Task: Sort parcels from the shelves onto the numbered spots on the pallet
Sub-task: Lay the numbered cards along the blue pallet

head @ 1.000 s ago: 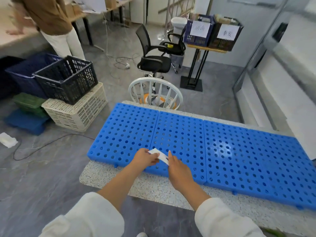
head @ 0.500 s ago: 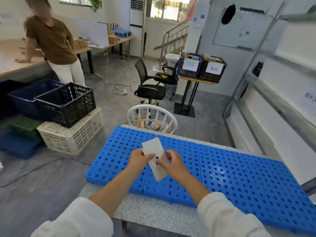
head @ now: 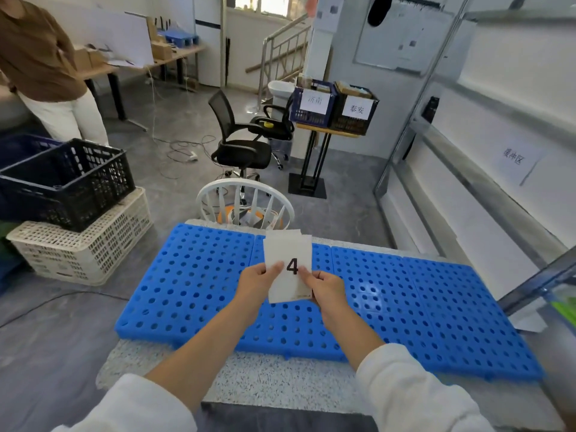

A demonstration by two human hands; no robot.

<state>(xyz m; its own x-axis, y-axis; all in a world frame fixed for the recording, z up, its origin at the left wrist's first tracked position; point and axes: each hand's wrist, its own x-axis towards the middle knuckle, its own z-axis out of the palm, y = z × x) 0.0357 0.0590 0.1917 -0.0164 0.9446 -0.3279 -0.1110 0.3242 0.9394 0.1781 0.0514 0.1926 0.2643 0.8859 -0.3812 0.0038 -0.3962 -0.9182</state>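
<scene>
I hold a small stack of white paper cards (head: pixel 288 255) upright in front of me, above the blue perforated pallet (head: pixel 405 307). The front card shows a black "4". My left hand (head: pixel 257 283) pinches the cards' left edge with its thumb on the front. My right hand (head: pixel 327 288) pinches their lower right corner. The pallet lies on a speckled stone slab (head: pixel 268 381) and carries nothing. No parcels are visible.
Metal shelving (head: pixel 486 169) with a paper label runs along the right. A white chair back (head: pixel 246 201) stands behind the pallet, a black office chair (head: pixel 243 141) farther off. Stacked crates (head: pixel 71 210) sit at the left, near a standing person (head: pixel 46 73). Two labelled baskets (head: pixel 333 107) rest on a stand.
Both hands lifted the cards from the pallet surface and turned them upright, so the "4" now faces me. The view tilted upward.
</scene>
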